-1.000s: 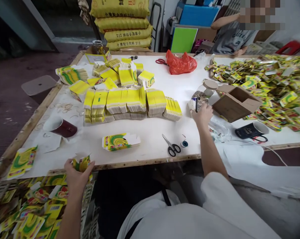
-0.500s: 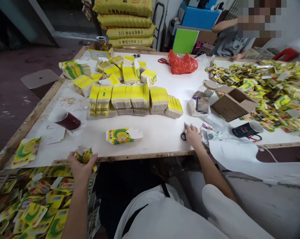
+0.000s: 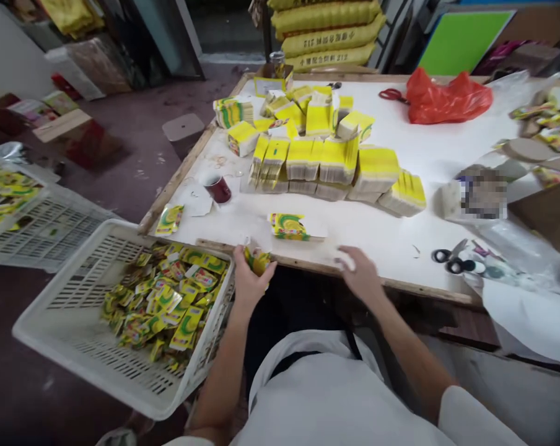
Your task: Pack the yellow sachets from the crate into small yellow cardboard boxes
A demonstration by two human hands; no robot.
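Note:
My left hand (image 3: 249,279) is at the front edge of the table, closed around a crumpled-looking yellow and green printed carton (image 3: 258,257); the fingers hide part of it. My right hand (image 3: 360,272) is just above the table edge with nothing visible in it, its fingers apart and slightly blurred. Between and beyond the hands lies one yellow and green box (image 3: 292,227) with white flaps extended. A pair of black-handled scissors (image 3: 456,257) rests on the table to the right of my right hand.
A white plastic crate (image 3: 57,334) of yellow cartons stands at left below the table, with another crate (image 3: 70,217) behind it. Stacks of yellow cartons (image 3: 303,158) fill the table's middle. A maroon mug (image 3: 218,189), red plastic bag (image 3: 447,96) and brown cardboard box (image 3: 547,210) are around them.
My right hand has left the scissors and moved left, toward the left hand. My left hand keeps hold of the carton. The view has swung left, bringing the crates into sight.

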